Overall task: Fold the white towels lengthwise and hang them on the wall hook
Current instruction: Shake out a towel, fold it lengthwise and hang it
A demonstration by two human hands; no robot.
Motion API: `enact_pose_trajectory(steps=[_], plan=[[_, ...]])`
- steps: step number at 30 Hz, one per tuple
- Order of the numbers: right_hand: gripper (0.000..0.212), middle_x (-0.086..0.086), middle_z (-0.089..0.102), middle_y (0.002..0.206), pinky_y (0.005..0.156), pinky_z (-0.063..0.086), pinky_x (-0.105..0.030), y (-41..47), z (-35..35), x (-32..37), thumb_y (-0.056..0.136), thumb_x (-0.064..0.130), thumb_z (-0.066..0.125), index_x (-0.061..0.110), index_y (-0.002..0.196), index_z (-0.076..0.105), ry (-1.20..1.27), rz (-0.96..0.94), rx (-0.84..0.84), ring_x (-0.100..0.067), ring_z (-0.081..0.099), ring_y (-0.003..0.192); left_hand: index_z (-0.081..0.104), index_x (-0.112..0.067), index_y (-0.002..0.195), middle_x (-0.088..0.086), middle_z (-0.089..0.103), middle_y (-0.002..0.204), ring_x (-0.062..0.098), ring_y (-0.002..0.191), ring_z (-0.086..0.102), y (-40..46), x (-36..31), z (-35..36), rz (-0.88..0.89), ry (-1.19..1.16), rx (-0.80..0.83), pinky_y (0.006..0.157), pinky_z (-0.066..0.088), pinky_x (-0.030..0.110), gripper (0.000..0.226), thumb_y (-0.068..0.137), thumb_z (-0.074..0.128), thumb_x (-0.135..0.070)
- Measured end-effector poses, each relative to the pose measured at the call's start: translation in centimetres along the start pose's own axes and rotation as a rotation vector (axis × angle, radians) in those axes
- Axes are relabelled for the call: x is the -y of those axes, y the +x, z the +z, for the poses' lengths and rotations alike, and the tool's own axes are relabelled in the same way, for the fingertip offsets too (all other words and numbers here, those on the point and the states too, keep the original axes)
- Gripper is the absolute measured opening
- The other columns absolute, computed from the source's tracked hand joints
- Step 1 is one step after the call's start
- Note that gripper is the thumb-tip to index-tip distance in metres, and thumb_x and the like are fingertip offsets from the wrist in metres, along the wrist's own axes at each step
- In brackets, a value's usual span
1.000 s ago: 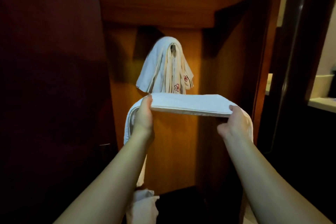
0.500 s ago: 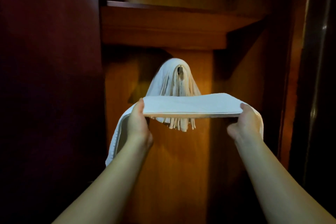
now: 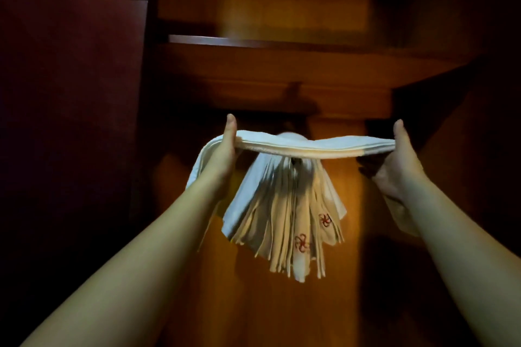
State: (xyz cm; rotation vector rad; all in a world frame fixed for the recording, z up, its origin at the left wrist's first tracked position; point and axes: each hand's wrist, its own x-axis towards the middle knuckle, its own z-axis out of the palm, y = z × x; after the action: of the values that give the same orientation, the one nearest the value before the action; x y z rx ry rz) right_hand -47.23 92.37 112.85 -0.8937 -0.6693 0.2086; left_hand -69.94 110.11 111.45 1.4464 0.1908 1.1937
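A folded white towel [image 3: 315, 145] is stretched flat and level between my two hands, its ends drooping past each wrist. My left hand [image 3: 225, 146] grips its left part, thumb on top. My right hand [image 3: 397, 160] grips its right part the same way. Just behind and below the stretched towel hang several folded white towels [image 3: 284, 205] with red embroidered marks, bunched on the wall hook. The hook itself is hidden behind the held towel, which sits at the level of the bunch's top.
A wooden shelf [image 3: 282, 45] juts out above the hanging towels. The wooden back panel [image 3: 332, 290] stands behind them. A dark wall [image 3: 70, 121] closes in on the left, and a dark wooden side panel [image 3: 451, 149] on the right.
Both hands have lifted the stretched towel up and forward, from below the hanging bunch to the level of its top. The view has tilted upward and come closer to the hook.
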Motion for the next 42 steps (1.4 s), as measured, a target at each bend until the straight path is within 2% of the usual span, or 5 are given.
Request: enact_pose_trajectory(steps=[10, 19, 32, 37, 42], plan=[[0.078, -0.012, 0.071, 0.119, 0.095, 0.052, -0.044, 10.8, 2.9, -2.0, 0.08, 0.077, 0.052, 0.016, 0.129, 0.057, -0.021, -0.067, 0.078, -0.024, 0.07, 0.108, 0.044, -0.021, 0.15, 0.0, 0.039, 0.158, 0.015, 0.147, 0.032, 13.4, 3.3, -0.3, -0.074, 0.052, -0.02, 0.124, 0.015, 0.042, 0.147, 0.034, 0.04, -0.109], [0.078, -0.005, 0.039, 0.151, 0.12, 0.008, -0.049, 18.3, 3.5, -6.1, 0.096, 0.071, 0.025, 0.023, 0.157, 0.021, -0.194, -0.033, 0.147, -0.016, 0.035, 0.141, 0.057, -0.025, 0.141, -0.003, 0.044, 0.155, 0.013, 0.145, 0.035, 22.3, 7.7, 0.2, -0.051, 0.056, 0.047, 0.124, 0.016, 0.043, 0.134, 0.038, 0.042, -0.109], [0.111, -0.005, 0.068, 0.128, 0.117, 0.031, -0.051, 25.9, 0.6, -10.9, 0.052, 0.101, 0.048, 0.025, 0.133, 0.063, -0.221, -0.074, 0.162, -0.02, 0.059, 0.125, 0.046, -0.021, 0.148, 0.004, 0.043, 0.154, 0.024, 0.143, 0.04, 24.6, 9.6, 0.6, -0.09, 0.028, -0.015, 0.116, 0.028, 0.044, 0.106, 0.07, 0.035, -0.093], [0.073, 0.005, 0.065, 0.059, 0.035, 0.038, -0.013, 24.0, 1.6, -11.3, 0.099, 0.067, 0.014, 0.017, 0.122, 0.062, -0.279, -0.056, 0.099, 0.003, 0.057, 0.043, 0.044, -0.021, 0.148, -0.002, 0.048, 0.146, 0.014, 0.136, 0.043, 24.2, 11.9, 1.3, -0.128, -0.03, 0.033, 0.098, 0.031, 0.028, 0.077, 0.093, 0.027, -0.073], [0.046, 0.005, 0.046, 0.032, 0.025, 0.026, -0.016, 22.7, 1.8, -11.8, 0.108, 0.04, 0.026, 0.012, 0.088, 0.057, -0.268, -0.093, -0.119, -0.002, 0.04, 0.023, 0.047, -0.026, 0.14, -0.003, 0.055, 0.133, 0.012, 0.12, 0.052, 24.0, 13.2, 1.9, -0.15, -0.136, 0.06, 0.092, 0.037, 0.028, 0.061, 0.1, 0.024, -0.066]])
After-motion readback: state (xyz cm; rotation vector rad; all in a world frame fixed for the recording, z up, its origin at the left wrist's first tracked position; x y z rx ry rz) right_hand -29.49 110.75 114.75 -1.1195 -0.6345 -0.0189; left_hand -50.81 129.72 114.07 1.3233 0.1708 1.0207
